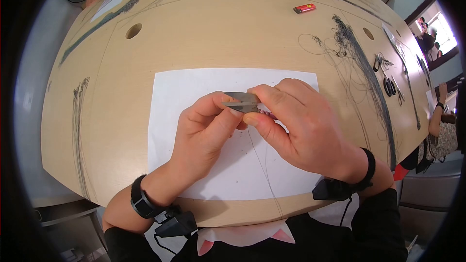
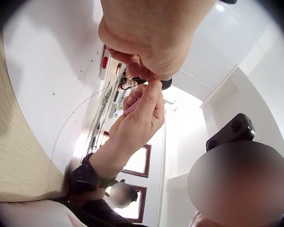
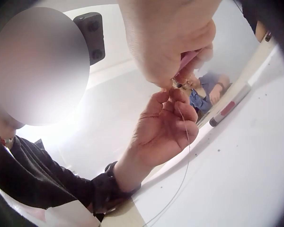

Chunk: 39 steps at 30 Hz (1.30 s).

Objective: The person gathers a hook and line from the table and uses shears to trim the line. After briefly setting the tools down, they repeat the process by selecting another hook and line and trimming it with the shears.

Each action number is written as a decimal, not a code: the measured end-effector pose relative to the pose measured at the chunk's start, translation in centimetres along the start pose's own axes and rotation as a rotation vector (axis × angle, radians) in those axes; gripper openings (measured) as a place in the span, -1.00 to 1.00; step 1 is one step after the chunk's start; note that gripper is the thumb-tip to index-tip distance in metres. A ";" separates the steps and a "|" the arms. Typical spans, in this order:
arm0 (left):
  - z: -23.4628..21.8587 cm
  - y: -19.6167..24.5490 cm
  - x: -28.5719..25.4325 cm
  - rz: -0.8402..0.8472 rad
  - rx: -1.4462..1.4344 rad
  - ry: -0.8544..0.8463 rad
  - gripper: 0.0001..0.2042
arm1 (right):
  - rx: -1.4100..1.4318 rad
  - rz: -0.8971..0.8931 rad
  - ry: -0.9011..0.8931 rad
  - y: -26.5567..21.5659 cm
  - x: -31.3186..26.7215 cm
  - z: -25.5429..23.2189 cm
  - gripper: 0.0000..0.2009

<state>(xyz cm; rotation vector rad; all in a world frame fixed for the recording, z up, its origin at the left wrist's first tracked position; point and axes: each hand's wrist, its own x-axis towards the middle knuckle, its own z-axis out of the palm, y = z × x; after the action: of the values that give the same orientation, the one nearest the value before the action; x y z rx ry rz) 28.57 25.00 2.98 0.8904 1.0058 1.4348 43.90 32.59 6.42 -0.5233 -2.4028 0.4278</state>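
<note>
My right hand (image 1: 308, 126) grips small thread snips, their grey metal blades (image 1: 242, 98) pointing left above the white paper. A pink handle (image 3: 190, 57) shows inside the right fingers in the right wrist view. Thumb and index finger of my left hand (image 1: 199, 128) pinch at the blades, close against the right fingertips. From the left fingers a thin dark thread (image 3: 188, 153) runs down over the paper towards the table's near edge. What sits right between the fingertips is mostly hidden.
The white paper (image 1: 170, 111) bears small dark specks. A red lighter (image 1: 304, 8) lies at the back. Dark thread bundles lie left (image 1: 77, 136) and right (image 1: 371, 77), with black-handled scissors (image 1: 389, 86) further right. A white marker (image 3: 229, 105) rests beyond the hands. Other people sit around the table.
</note>
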 end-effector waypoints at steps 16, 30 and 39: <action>-0.1 0.3 0.0 -0.034 -0.059 0.033 -0.92 | 0.010 0.015 0.008 0.3 0.0 0.0 -0.77; 0.6 -0.5 -0.3 0.195 0.113 -0.006 -0.95 | 0.837 0.612 -0.228 -0.1 0.8 -1.3 -0.74; 1.0 0.4 -0.5 0.076 0.089 -0.048 -0.94 | 0.783 0.486 -0.204 -0.1 1.0 -1.7 -0.81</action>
<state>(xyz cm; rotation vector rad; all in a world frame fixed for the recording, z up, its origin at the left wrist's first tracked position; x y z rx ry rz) 29.40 24.57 3.70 1.0324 1.0155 1.4348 44.24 33.25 8.26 -0.7026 -2.0261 1.6042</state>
